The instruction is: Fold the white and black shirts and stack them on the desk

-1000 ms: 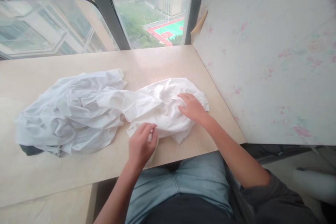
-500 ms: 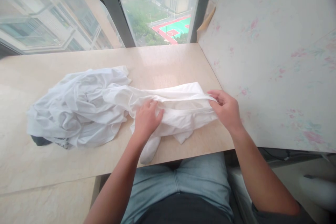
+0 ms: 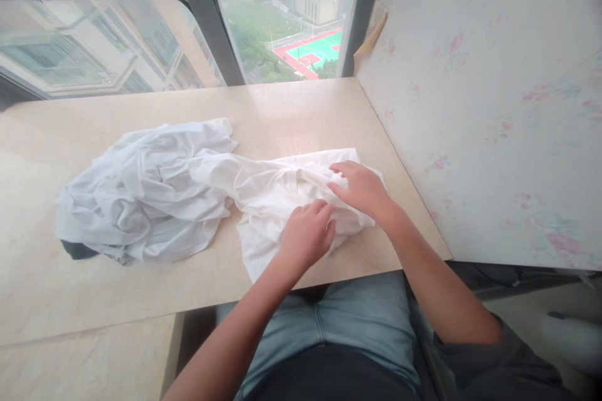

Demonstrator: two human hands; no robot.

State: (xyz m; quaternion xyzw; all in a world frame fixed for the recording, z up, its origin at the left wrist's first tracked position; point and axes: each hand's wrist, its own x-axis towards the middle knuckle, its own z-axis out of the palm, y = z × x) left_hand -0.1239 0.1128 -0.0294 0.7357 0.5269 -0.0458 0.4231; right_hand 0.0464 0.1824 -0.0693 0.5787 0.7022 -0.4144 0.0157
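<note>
Daylight's coming through the windows (image 3: 249, 34), laying a pale sheen on the tabletop (image 3: 291, 119). White cloth (image 3: 266, 191) is washing out in spots. Whole frame's running bright, hazy, slightly soft; lower-right background is blurring, top-right corner's going dark.

Person, bare left hand (image 3: 308, 232) and bare right hand (image 3: 360, 187), forearms (image 3: 426, 269) uncovered too. Top (image 3: 324, 376) at 6 o'clock: plain, near-black, rounded lower edge over the waist. Short sleeve (image 3: 498, 357) at 4 o'clock: dark charcoal, loose, creased, wide hem about the elbow. Jeans (image 3: 371, 307), also 6 o'clock, just beyond the top: washed pale blue-grey, soft creases over both thighs, darker stitched seam (image 3: 318, 326) down the middle. Fabric detail blurry.
</note>
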